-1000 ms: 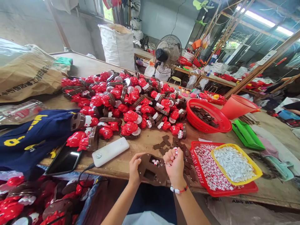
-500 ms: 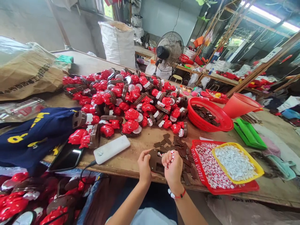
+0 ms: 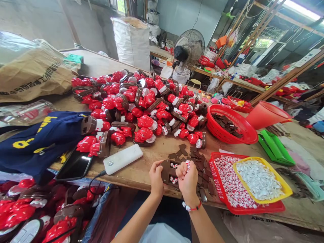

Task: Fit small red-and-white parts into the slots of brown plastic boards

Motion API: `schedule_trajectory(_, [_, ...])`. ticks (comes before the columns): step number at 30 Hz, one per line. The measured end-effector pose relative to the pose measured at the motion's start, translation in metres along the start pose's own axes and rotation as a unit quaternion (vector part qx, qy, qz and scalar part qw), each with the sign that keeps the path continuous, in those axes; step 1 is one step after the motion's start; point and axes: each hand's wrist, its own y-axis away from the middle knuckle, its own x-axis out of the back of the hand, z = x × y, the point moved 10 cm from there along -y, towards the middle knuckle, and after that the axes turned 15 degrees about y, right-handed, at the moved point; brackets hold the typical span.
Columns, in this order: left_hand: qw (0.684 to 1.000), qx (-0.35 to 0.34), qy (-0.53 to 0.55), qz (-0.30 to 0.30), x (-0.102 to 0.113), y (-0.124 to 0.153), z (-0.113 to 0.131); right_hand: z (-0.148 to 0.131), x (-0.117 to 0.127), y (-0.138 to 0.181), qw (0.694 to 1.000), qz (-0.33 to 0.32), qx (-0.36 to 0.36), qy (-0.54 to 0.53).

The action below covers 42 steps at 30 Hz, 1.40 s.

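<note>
The hands are closer together now than a second ago. The brown housing, which was held flat and low off the near edge of the desk, now sits higher, above that edge, and is turned more on its side. The left hand wraps its fingers around the housing's left side. The right hand is balled into a fist on a clutch of red-and-white pieces, one poking out on top, and presses against the housing's right side. More of those pieces now show inside the housing, in two spots where earlier there was one.

Just behind the hands lie loose brown plates, scattered between them and the red tray at the near right. A yellow tray of white bits rests on that red tray. Farther back are a red basket of brown plates and the big heap of red toys across the middle. Left of the hands a white power bank and a phone lie by the near edge, next to a navy garment.
</note>
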Motion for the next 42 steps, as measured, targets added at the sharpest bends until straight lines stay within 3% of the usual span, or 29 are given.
schedule_trajectory(5, [1.000, 0.004, 0.018, 0.010, 0.002, 0.000, -0.002, -0.005, -0.011, 0.005, 0.998, -0.040, 0.034, 0.037])
schedule_trajectory(18, [0.999, -0.006, 0.041, 0.028, 0.004, -0.002, -0.006, -0.007, -0.011, 0.003, 0.994, -0.046, 0.069, 0.069])
schedule_trajectory(27, [0.998, -0.014, 0.052, 0.024, 0.005, 0.000, -0.006, -0.003, -0.023, 0.005, 0.966, -0.131, 0.139, 0.175])
schedule_trajectory(35, [0.997, -0.030, 0.057, 0.035, 0.003, -0.004, -0.005, -0.009, -0.018, -0.003, 0.966, -0.077, 0.144, 0.199])
schedule_trajectory(38, [0.997, -0.030, 0.058, 0.046, 0.000, -0.009, -0.007, -0.016, -0.027, -0.006, 0.940, -0.066, 0.166, 0.289])
schedule_trajectory(42, [0.997, -0.038, 0.058, 0.041, -0.005, -0.013, -0.004, -0.019, -0.054, -0.005, 0.858, -0.113, 0.207, 0.457])
